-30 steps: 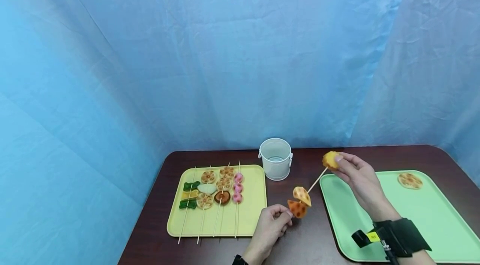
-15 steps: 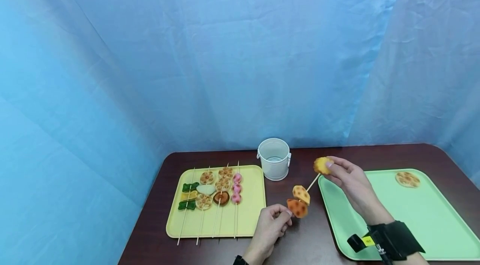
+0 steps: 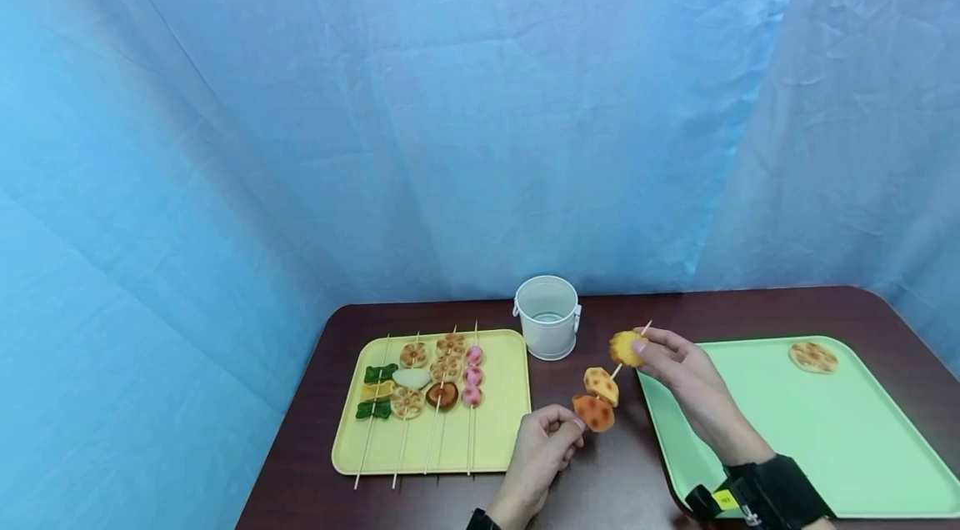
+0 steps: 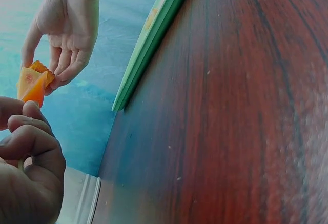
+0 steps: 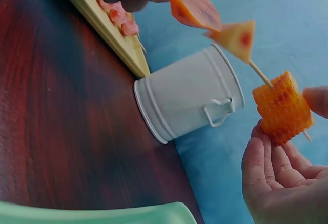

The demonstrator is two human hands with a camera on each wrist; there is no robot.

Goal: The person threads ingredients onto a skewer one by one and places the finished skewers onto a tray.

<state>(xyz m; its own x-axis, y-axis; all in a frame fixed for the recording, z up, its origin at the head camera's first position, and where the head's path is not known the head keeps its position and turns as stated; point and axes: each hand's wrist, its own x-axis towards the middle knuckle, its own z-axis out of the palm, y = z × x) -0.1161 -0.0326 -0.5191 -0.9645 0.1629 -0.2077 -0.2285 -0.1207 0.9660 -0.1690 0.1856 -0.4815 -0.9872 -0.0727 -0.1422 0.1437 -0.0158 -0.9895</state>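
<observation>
Low over the table, my left hand (image 3: 542, 457) grips the lower end of a wooden skewer (image 5: 260, 73), mostly hidden inside its fingers. Just above those fingers sit an orange spotted piece (image 3: 593, 413) and then a pale yellow spotted wedge (image 3: 602, 387), both threaded on the stick. My right hand (image 3: 693, 391) pinches a chunk of corn (image 5: 282, 107) between thumb and fingers. The stick passes through the corn, and its pointed tip sticks out on the far side. A short stretch of bare stick shows between corn and wedge in the right wrist view.
A yellow tray (image 3: 495, 447) on the left bears several loaded skewers, among them one with pink balls (image 3: 473, 377). Behind the hands stands a white bucket (image 3: 551, 330). At right lies a green tray (image 3: 825, 447) with a browned lotus root slice (image 3: 813, 357). Blue cloth hangs behind.
The corn has slid down the skewer towards the wedge, with the tip now showing beyond it. My right hand has moved left and down; the left has stayed nearly still.
</observation>
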